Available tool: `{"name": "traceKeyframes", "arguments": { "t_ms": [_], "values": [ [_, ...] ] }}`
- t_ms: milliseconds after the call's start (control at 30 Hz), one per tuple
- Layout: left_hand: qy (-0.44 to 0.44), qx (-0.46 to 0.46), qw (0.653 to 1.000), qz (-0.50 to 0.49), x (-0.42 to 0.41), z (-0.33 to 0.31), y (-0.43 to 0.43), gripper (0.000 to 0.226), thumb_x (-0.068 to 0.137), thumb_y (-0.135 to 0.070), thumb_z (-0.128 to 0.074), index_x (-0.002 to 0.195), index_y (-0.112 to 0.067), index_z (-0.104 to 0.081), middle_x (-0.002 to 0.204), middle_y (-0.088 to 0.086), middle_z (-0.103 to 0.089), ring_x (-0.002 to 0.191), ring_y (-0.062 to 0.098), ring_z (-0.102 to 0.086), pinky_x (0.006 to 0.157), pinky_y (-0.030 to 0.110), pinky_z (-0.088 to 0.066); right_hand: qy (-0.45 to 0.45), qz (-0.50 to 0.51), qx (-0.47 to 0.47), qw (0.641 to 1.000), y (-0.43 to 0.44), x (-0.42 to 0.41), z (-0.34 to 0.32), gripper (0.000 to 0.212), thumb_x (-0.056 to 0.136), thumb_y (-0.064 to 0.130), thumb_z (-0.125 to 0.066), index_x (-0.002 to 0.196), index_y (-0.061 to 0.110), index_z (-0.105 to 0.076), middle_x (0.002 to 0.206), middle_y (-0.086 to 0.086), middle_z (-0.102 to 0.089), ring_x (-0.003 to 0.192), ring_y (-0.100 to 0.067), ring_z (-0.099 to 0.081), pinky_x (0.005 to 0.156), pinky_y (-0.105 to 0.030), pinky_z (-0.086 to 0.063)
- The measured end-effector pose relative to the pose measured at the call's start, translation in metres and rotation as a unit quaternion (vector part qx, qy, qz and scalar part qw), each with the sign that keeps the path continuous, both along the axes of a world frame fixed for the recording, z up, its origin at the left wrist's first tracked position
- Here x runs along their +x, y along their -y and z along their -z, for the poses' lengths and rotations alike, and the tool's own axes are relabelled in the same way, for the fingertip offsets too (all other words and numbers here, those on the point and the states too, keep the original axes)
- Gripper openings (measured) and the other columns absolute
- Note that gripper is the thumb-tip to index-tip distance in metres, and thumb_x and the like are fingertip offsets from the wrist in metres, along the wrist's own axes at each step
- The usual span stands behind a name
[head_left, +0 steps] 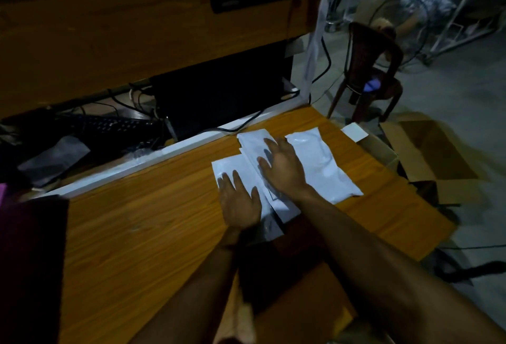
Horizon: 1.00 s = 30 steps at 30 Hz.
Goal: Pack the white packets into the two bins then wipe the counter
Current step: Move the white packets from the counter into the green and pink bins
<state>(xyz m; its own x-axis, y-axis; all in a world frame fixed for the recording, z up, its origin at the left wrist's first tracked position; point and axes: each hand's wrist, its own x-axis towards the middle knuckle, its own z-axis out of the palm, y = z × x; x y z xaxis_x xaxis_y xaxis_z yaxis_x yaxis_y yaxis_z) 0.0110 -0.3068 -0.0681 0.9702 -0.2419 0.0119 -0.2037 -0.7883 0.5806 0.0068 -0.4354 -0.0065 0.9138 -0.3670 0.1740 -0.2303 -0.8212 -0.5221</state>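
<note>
Head view: my left hand and right hand lay flat, fingers spread, steadying white packets on the worktop for gathering.

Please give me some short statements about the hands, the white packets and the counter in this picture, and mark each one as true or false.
1. Both hands lie flat on white packets. True: the left hand and the right hand both press down with spread fingers.
2. The rightmost packet is under the right hand. False: no hand touches it.
3. The packets lie on a wooden counter. True.
4. An open cardboard box stands on the counter between the hands. False: it sits beyond the counter's right edge.
5. A brown plastic chair stands on the floor beyond the counter. True.
</note>
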Motion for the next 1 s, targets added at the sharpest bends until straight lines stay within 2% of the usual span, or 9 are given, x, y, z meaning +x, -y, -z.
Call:
{"name": "traceKeyframes", "arguments": {
  "t_ms": [133,233,300,400,533,600,700,833,1000],
  "values": [
    [0.003,0.088,0.996,-0.025,0.005,0.016,0.005,0.074,0.095,-0.064,-0.019,0.155,-0.025,0.0,0.162,0.014,0.011,0.149,0.037,0.009,0.116,0.051,0.007,-0.109,-0.021,-0.064,0.992,0.0,0.016,0.042,0.065,0.099,0.053,-0.034,0.154,0.028,-0.011,0.162,-0.015,-0.007,0.149,-0.033,-0.007,0.12,-0.045,-0.01],
    [-0.003,0.105,0.994,-0.016,0.01,0.017,0.004,0.069,0.097,-0.062,-0.02,0.154,-0.033,0.005,0.161,0.009,0.019,0.147,0.036,0.016,0.113,0.047,0.014,-0.123,-0.003,-0.141,0.982,-0.008,0.013,0.059,0.061,0.101,0.05,-0.025,0.154,0.031,-0.001,0.162,-0.012,0.003,0.149,-0.031,0.004,0.121,-0.047,-0.003],
    [0.001,0.082,0.997,-0.009,0.008,0.013,0.002,0.06,0.101,-0.051,-0.021,0.155,-0.031,-0.005,0.163,0.006,0.012,0.148,0.034,0.014,0.117,0.047,0.008,-0.107,0.002,-0.138,0.985,-0.011,0.014,0.058,0.057,0.102,0.044,-0.026,0.154,0.031,-0.006,0.163,-0.009,-0.003,0.15,-0.029,-0.002,0.121,-0.046,-0.006],
    [0.028,0.065,0.998,-0.005,0.008,0.01,-0.001,0.052,0.104,-0.035,-0.027,0.154,-0.025,-0.019,0.164,0.004,-0.001,0.15,0.032,0.007,0.12,0.046,-0.004,-0.09,0.006,-0.104,0.99,-0.007,0.016,0.055,0.053,0.101,0.032,-0.04,0.151,0.027,-0.024,0.159,-0.009,-0.023,0.146,-0.03,-0.022,0.115,-0.045,-0.023],
    [0.042,-0.018,0.999,0.024,0.011,0.009,-0.007,0.048,0.102,-0.019,-0.029,0.148,-0.01,-0.036,0.16,0.008,-0.023,0.149,0.035,-0.008,0.121,0.045,-0.014,-0.061,-0.021,-0.069,0.995,0.002,0.015,0.043,0.046,0.092,0.015,-0.056,0.138,0.011,-0.05,0.142,-0.018,-0.05,0.128,-0.038,-0.049,0.104,-0.045,-0.042],
    [0.055,-0.078,0.995,0.02,0.015,0.006,-0.016,0.047,0.101,-0.017,-0.028,0.144,-0.005,-0.043,0.156,0.011,-0.031,0.147,0.037,-0.018,0.121,0.044,-0.017,-0.077,-0.026,-0.052,0.995,0.009,0.024,0.037,0.049,0.091,0.01,-0.052,0.14,0.007,-0.046,0.142,-0.02,-0.048,0.128,-0.037,-0.047,0.106,-0.043,-0.041],
    [0.099,-0.12,0.988,0.015,0.013,-0.016,-0.042,0.043,0.104,-0.014,-0.034,0.146,-0.007,-0.04,0.157,0.009,-0.03,0.149,0.032,-0.015,0.12,0.041,-0.019,-0.062,-0.023,-0.029,0.997,0.001,0.02,0.009,0.056,0.091,0.01,-0.055,0.145,0.012,-0.04,0.146,-0.015,-0.045,0.134,-0.033,-0.043,0.109,-0.039,-0.037],
    [0.14,-0.153,0.978,0.028,0.007,-0.049,-0.067,0.046,0.105,-0.025,-0.031,0.15,-0.016,-0.031,0.16,-0.001,-0.022,0.151,0.021,-0.007,0.121,0.033,-0.012,0.074,0.018,0.017,0.997,-0.022,-0.002,-0.03,0.047,0.094,0.003,-0.052,0.141,0.002,-0.045,0.144,-0.019,-0.047,0.135,-0.035,-0.042,0.109,-0.044,-0.039],
    [0.185,-0.185,0.965,0.022,-0.036,-0.099,-0.142,0.048,0.105,-0.017,-0.035,0.152,-0.02,-0.025,0.161,-0.005,-0.018,0.151,0.012,-0.003,0.123,0.034,-0.007,0.167,0.027,0.091,0.981,-0.105,-0.057,-0.057,0.044,0.101,0.013,-0.044,0.144,0.008,-0.04,0.149,-0.013,-0.043,0.142,-0.028,-0.034,0.113,-0.042,-0.033]
  ]
}}
